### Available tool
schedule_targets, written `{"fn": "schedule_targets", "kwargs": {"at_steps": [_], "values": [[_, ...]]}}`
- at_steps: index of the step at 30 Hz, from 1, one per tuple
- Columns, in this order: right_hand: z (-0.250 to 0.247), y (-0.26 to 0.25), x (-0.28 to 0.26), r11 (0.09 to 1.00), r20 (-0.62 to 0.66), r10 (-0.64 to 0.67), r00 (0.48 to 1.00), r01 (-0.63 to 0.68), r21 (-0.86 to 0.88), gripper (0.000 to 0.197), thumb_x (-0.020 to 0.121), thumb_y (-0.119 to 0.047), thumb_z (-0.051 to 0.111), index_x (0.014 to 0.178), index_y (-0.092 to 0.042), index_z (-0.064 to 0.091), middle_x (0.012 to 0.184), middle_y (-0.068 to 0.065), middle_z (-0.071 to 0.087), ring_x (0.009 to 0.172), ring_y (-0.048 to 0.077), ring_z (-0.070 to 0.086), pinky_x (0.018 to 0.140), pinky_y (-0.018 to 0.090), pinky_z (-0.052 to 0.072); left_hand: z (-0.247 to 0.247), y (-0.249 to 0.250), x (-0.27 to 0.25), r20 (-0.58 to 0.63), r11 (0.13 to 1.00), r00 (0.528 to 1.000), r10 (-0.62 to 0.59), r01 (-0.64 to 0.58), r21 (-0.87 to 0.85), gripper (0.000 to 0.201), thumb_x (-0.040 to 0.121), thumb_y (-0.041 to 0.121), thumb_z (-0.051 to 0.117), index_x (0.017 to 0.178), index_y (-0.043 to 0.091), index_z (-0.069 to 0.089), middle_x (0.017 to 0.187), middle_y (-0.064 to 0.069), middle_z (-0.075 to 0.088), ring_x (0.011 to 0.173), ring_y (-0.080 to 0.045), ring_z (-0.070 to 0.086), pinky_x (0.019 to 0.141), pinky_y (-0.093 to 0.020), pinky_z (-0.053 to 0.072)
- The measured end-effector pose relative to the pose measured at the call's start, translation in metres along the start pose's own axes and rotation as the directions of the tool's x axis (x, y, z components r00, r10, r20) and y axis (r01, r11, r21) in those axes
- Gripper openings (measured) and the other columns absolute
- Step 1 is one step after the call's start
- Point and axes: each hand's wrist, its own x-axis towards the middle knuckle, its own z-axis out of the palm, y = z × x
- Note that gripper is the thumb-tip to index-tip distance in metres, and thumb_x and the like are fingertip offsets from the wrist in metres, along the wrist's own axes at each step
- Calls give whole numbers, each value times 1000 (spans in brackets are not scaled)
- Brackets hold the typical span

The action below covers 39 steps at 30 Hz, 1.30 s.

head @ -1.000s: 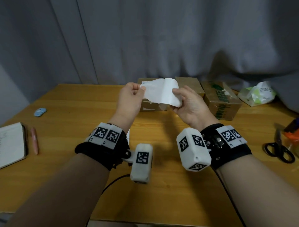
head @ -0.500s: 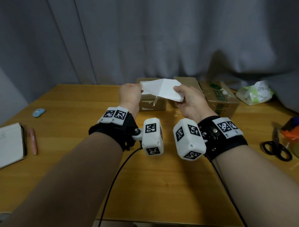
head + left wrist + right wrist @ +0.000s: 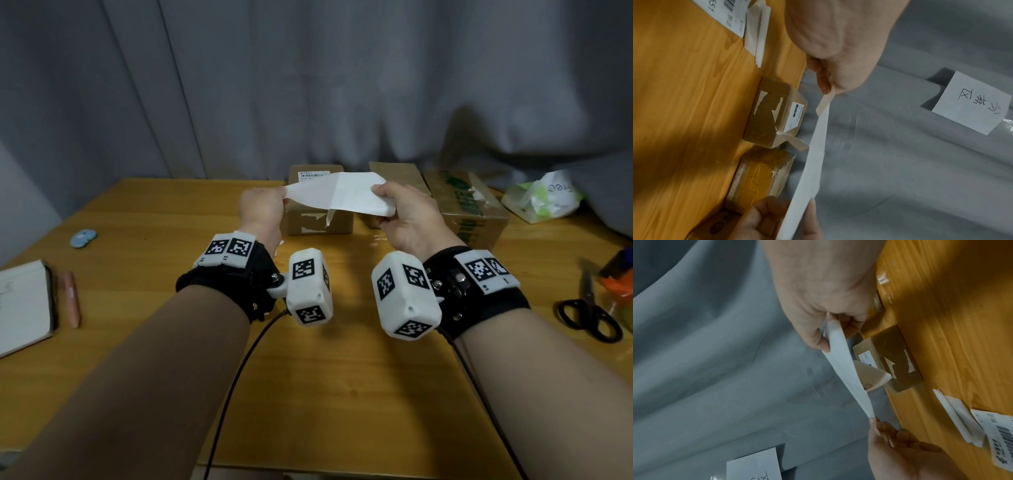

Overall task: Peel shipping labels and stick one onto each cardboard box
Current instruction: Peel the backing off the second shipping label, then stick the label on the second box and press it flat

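The big wooden table lies under both hands. Just past the hands sit three cardboard boxes. The box beyond the left hand already has a label on top. The middle box and the box beyond the right hand look bare on top. Both hands hold one white label sheet up in the air between them. The left hand pinches one end. The right hand pinches the other end. A small flap hangs loose under the sheet, so the peeling step looks part way done. Next, I think the backing must come all the way off. Then the sticky label should go flat on a bare box.
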Motion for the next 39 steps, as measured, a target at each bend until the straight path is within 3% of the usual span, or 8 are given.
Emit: {"fn": "schedule_targets", "kwargs": {"at_steps": [5,9,12,18,21,28,33,39], "values": [[-1,-3,-11,977,54,-156,986,162,-135,76,76,2,69,141,-18,34,110,8,61,96,24,63,80,41,56,-10,-9,6,54,981,999,-1,-10,193,9,90,12,55,92,7,62,72,2,50,85,-19,50,69,-27,47],[-2,-25,-25,788,390,-281,877,443,-427,87,80,3,62,148,-25,16,94,3,71,92,18,65,79,31,51,-24,-17,6,203,849,970,-135,7,528,55,85,33,65,130,5,49,127,-10,55,117,-26,51,89,-33,41],[5,-39,-32,661,528,-222,820,525,-536,96,79,2,65,150,-31,9,97,7,72,94,20,68,90,36,52,-26,-13,1,408,865,906,113,-292,408,77,84,47,62,147,24,24,153,2,24,137,-17,30,104,-33,30],[14,-50,-40,617,624,-112,774,546,-567,97,78,6,63,151,-28,9,93,9,73,89,21,70,81,31,56,-16,4,-9,711,881,651,267,-464,94,76,73,40,75,138,34,36,137,14,43,120,13,42,94,-11,40],[14,-51,-37,670,617,-110,779,517,-533,95,79,8,63,151,-24,10,86,7,73,85,19,70,83,31,54,-14,7,-10,705,903,670,232,-418,100,41,73,26,77,110,26,59,114,-3,65,110,-13,60,99,-30,46],[14,-44,-35,814,511,-164,844,408,-413,86,79,8,62,149,-18,19,93,11,69,95,25,65,92,35,52,-18,4,-17,660,930,701,268,-367,11,3,85,12,63,87,14,62,74,11,69,70,3,65,62,-11,49],[10,-43,-30,949,360,-144,922,232,-214,87,74,8,67,147,-18,28,139,18,45,103,26,63,74,30,57,-23,-1,-10,593,956,751,291,-247,-156,24,89,16,57,66,17,51,71,9,66,72,-5,61,70,-18,50],[13,-41,-32,996,263,-67,962,82,-46,82,76,13,63,147,-10,27,119,17,55,89,24,63,59,31,55,-25,-4,-2,554,945,788,268,-104,-310,38,90,13,55,54,23,47,82,-1,59,86,-16,54,76,-27,42]]}}
